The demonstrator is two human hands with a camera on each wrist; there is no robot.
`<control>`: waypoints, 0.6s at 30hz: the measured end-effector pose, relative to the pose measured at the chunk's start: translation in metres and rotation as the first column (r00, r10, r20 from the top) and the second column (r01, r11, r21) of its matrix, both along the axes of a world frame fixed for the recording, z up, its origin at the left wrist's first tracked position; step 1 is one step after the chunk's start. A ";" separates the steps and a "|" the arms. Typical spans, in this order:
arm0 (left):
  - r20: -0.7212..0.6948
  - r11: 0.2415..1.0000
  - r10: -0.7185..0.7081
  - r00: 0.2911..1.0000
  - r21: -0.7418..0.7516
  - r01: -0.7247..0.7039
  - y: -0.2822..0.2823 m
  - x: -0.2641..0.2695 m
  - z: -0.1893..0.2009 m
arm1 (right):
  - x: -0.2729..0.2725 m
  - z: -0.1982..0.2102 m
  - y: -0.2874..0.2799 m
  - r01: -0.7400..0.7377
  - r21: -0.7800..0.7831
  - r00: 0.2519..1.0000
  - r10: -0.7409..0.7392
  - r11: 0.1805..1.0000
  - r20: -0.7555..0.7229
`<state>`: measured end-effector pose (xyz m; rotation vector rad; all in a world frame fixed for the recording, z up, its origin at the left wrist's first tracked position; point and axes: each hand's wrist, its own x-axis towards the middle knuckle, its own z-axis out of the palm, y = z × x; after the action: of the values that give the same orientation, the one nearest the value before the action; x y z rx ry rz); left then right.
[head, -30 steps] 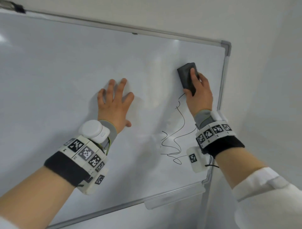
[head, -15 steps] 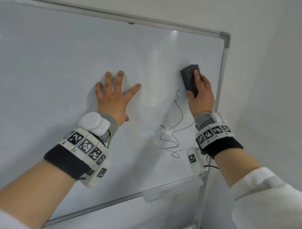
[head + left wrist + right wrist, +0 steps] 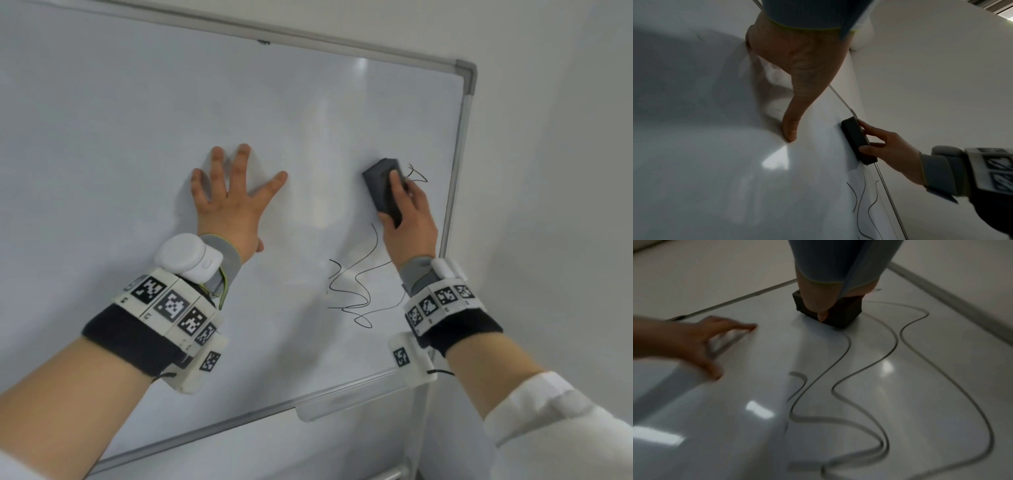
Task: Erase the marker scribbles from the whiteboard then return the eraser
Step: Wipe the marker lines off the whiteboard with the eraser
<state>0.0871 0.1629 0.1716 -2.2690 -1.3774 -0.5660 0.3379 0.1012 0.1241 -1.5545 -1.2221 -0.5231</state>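
Observation:
A whiteboard (image 3: 137,137) hangs on a pale wall. My right hand (image 3: 409,219) grips a dark grey eraser (image 3: 382,188) and presses it flat against the board near its right side. Black marker scribbles (image 3: 352,291) loop below the eraser, and a small scribble (image 3: 418,174) shows just right of it. My left hand (image 3: 229,198) lies flat on the board with fingers spread, to the left of the eraser. In the left wrist view the eraser (image 3: 858,140) sits on the board under my right hand (image 3: 890,149). The right wrist view shows the eraser (image 3: 840,313) above the wavy scribbles (image 3: 869,369).
The board's grey metal frame (image 3: 455,171) runs close to the right of the eraser. A pale tray (image 3: 346,401) hangs under the board's lower edge. A plain wall (image 3: 548,171) stands right of the frame.
The eraser and my right hand slid down and leftward over the scribble's upper part, wiping a stretch of line. My left hand stayed on the board, its fingers spread wider than a second ago.

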 end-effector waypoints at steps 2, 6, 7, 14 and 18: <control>0.001 1.000 0.003 1.000 0.000 -0.003 0.000 0.001 0.000 | 0.008 0.009 0.001 0.070 -0.007 0.993 -0.070 0.998 -0.096; 0.003 1.000 0.008 1.000 -0.003 -0.008 0.000 0.002 0.000 | -0.006 0.005 0.004 0.067 -0.026 0.995 -0.069 0.997 -0.072; 0.005 1.000 0.008 1.000 -0.002 -0.008 0.000 0.002 0.000 | -0.008 0.001 0.004 0.047 -0.027 0.999 -0.048 0.999 -0.025; 0.004 1.000 0.011 1.000 -0.001 -0.011 0.001 0.002 0.001 | 0.038 0.023 0.005 0.145 -0.053 0.980 -0.151 0.988 -0.131; 0.004 1.000 0.017 1.000 -0.005 -0.017 0.002 0.002 0.001 | 0.049 0.024 0.007 0.224 -0.081 0.943 -0.237 0.971 -0.232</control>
<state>0.0894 0.1650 0.1722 -2.2587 -1.3999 -0.5628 0.3871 0.1084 0.1477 -1.7633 -0.8811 -0.4391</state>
